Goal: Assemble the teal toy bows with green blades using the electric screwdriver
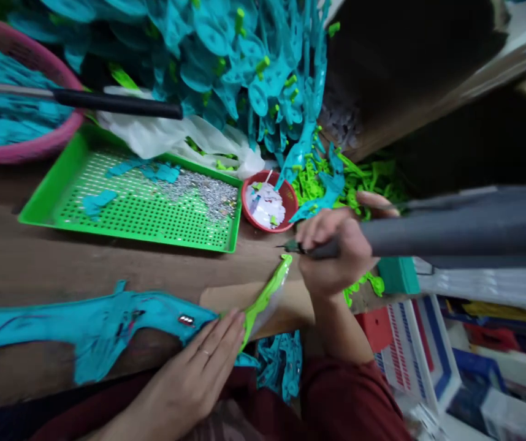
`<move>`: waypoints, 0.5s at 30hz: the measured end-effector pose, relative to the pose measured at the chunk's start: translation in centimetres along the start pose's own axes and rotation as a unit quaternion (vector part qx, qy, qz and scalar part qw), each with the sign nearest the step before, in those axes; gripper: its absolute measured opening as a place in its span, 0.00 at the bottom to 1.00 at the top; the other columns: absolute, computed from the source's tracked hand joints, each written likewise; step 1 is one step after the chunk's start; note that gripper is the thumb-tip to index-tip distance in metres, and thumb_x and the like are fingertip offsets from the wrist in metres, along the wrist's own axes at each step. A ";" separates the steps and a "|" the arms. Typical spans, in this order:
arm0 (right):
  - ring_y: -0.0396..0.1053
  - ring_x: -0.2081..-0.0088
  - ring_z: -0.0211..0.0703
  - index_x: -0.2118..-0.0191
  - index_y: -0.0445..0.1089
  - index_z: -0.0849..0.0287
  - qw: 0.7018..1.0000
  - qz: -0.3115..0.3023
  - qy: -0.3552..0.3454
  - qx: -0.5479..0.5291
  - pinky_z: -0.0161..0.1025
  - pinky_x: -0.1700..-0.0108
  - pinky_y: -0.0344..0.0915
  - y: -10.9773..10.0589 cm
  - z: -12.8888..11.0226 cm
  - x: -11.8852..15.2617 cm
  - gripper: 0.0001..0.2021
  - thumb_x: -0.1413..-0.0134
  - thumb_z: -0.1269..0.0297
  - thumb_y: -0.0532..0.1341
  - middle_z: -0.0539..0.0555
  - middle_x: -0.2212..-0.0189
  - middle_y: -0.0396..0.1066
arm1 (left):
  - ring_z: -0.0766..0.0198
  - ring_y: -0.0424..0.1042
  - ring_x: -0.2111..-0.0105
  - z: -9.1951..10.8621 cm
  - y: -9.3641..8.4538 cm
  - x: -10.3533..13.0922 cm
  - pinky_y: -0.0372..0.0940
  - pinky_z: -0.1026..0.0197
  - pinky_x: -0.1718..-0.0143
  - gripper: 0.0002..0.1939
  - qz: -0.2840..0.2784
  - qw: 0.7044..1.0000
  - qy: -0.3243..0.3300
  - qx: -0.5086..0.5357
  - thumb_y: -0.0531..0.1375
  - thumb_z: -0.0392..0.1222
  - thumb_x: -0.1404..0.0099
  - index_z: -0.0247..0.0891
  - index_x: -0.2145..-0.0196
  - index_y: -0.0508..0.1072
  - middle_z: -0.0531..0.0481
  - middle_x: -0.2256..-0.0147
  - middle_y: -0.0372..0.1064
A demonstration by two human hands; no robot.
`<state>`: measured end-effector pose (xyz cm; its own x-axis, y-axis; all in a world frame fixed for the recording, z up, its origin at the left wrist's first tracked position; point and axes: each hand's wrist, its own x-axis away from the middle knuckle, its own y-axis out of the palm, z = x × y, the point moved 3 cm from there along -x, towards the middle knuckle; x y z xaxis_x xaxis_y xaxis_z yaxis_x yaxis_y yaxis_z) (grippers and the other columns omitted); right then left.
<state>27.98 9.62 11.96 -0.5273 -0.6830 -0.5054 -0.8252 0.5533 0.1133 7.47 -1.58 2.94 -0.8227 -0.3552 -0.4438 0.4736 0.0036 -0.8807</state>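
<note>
My left hand [203,367], a ring on one finger, lies flat with fingers stretched over the right end of a long turquoise plastic shell [148,312] and the lower end of a lime-green piece [267,294]. The shell has wires and a small metal part on it. My right hand [336,245] is wrapped round a dark screwdriver-like tool [325,249], whose thin tip points left, just above the green piece's upper end. A thick grey tube-like body extends right from that hand. A brown board [290,306] lies under the green piece.
A green perforated tray [152,214] holds many screws and turquoise bits. Beside it stands a red bowl [290,205] of whitish pieces. Turquoise shells [217,49] are piled behind, lime-green parts [313,177] at back right. A pink basket [72,73] and black handle [120,103] are at upper left.
</note>
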 end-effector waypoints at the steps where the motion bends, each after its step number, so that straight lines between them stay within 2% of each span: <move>1: 0.56 0.84 0.33 0.53 0.63 0.49 1.000 0.024 -0.018 0.009 0.33 0.80 0.59 -1.7 -0.3 -0.1 0.13 0.43 0.64 0.60 0.40 0.82 0.55 | 0.45 0.65 0.36 -0.1 -0.1 0.3 0.57 0.46 0.34 0.25 0.006 1.000 -0.003 0.013 0.48 0.33 0.32 0.25 0.40 0.71 0.33 0.36 0.64; 4: 0.56 0.84 0.33 0.57 0.65 0.51 0.996 0.073 -0.011 0.040 0.32 0.81 0.59 -6.0 1.0 0.4 0.09 0.44 0.66 0.61 0.40 0.82 0.57 | 0.41 0.63 0.35 -0.2 -0.1 0.6 0.51 0.43 0.31 0.25 0.022 0.999 0.004 0.045 0.48 0.32 0.31 0.22 0.40 0.68 0.30 0.35 0.62; 6: 0.57 0.84 0.33 0.60 0.65 0.52 0.994 0.087 0.022 0.063 0.33 0.80 0.60 -7.7 2.5 1.1 0.07 0.45 0.64 0.62 0.39 0.83 0.58 | 0.40 0.59 0.33 -0.3 -0.1 0.6 0.49 0.43 0.29 0.26 0.023 0.998 0.007 0.054 0.46 0.30 0.31 0.20 0.38 0.66 0.30 0.35 0.61; 8: 0.57 0.84 0.33 0.62 0.65 0.53 0.992 0.094 0.040 0.076 0.33 0.80 0.60 -8.3 3.5 1.6 0.07 0.46 0.62 0.62 0.40 0.83 0.58 | 0.40 0.56 0.32 -0.2 -0.1 0.5 0.46 0.43 0.29 0.27 0.017 0.998 0.003 0.057 0.45 0.28 0.31 0.20 0.37 0.64 0.31 0.35 0.61; 11: 0.58 0.84 0.33 0.64 0.65 0.53 0.992 0.089 0.055 0.077 0.34 0.79 0.61 -8.2 4.1 2.0 0.08 0.46 0.59 0.63 0.40 0.83 0.57 | 0.40 0.53 0.31 -0.2 -0.3 0.4 0.45 0.43 0.28 0.27 0.002 0.998 0.004 0.056 0.44 0.28 0.31 0.19 0.36 0.63 0.31 0.34 0.60; 15: 0.60 0.84 0.34 0.59 0.63 0.52 0.991 0.073 0.089 0.062 0.34 0.79 0.61 -8.4 5.1 2.1 0.12 0.46 0.59 0.65 0.39 0.83 0.59 | 0.41 0.53 0.31 -0.2 -0.4 0.3 0.45 0.43 0.28 0.27 0.004 0.999 0.004 0.051 0.44 0.27 0.31 0.19 0.37 0.63 0.31 0.35 0.62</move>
<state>34.78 5.97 5.57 -0.6756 -0.6585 -0.3316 -0.7121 0.6993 0.0623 7.01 -1.46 3.10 -0.8213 -0.3486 -0.4516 0.5089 -0.0897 -0.8561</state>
